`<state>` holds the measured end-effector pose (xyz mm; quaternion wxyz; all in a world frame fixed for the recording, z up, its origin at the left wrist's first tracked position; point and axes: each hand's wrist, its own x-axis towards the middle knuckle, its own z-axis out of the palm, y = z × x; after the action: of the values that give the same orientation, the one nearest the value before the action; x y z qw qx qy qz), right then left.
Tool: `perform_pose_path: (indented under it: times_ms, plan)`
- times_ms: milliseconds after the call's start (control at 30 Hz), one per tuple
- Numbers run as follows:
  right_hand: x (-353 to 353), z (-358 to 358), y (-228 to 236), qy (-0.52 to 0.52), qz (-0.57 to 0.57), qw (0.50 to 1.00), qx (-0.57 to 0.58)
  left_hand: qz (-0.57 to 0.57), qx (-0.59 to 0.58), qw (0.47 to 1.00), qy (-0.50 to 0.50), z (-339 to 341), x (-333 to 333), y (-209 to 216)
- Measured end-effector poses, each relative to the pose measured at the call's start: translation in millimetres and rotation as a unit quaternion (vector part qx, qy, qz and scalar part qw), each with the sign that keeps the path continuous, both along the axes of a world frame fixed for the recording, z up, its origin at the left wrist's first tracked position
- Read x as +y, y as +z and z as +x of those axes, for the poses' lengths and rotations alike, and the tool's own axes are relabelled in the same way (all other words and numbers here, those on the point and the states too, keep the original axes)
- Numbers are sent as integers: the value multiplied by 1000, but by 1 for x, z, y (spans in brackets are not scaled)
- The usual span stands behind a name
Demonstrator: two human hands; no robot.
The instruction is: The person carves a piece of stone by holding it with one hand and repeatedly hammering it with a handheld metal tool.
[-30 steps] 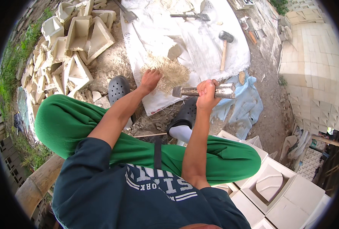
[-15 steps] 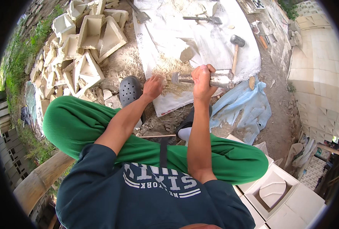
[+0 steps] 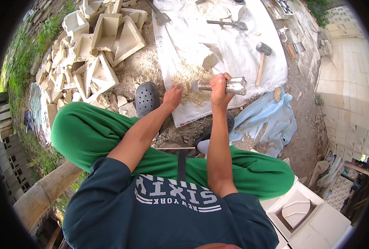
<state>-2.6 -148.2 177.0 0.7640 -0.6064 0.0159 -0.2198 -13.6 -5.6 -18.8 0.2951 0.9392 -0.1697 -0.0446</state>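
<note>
My right hand [image 3: 221,89] is wrapped round a heavy metal tool [image 3: 236,86]. A flat, blade-like end points left from the fist, and a thick shiny end sticks out on the right; the fist hides its middle. To the left, my left hand [image 3: 173,96] is low over the white sheet [image 3: 238,56], fingers bent together. What they hold, if anything, I cannot make out amid the pale crumbs [image 3: 186,76] beside them. The tool's flat end is a little right of those fingers. A beige stone chunk [image 3: 210,61] lies just beyond the hands.
Broken beige blocks [image 3: 105,35] are heaped at the left. A mallet [image 3: 261,62] and a dark-headed tool [image 3: 228,24] lie on the sheet; a small shovel [image 3: 161,17] rests at its far left edge. Blue cloth [image 3: 267,118] and pale carved tiles [image 3: 296,207] are on the right.
The metal tool, in my right hand, is turned slightly and its thick end reaches less far right. My left hand has shifted slightly right. The whole view has moved a little.
</note>
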Motion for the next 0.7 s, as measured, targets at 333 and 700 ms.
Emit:
perform_pose_path:
  times_ms: [333, 700]
  plan:
    - [-5, 0, 11, 11, 7, 1000, -5, 1, 46, 999, -28, -5, 3, 11]
    - [-5, -3, 14, 31, 32, 999, 8, 7, 56, 997, -53, 2, 6, 8]
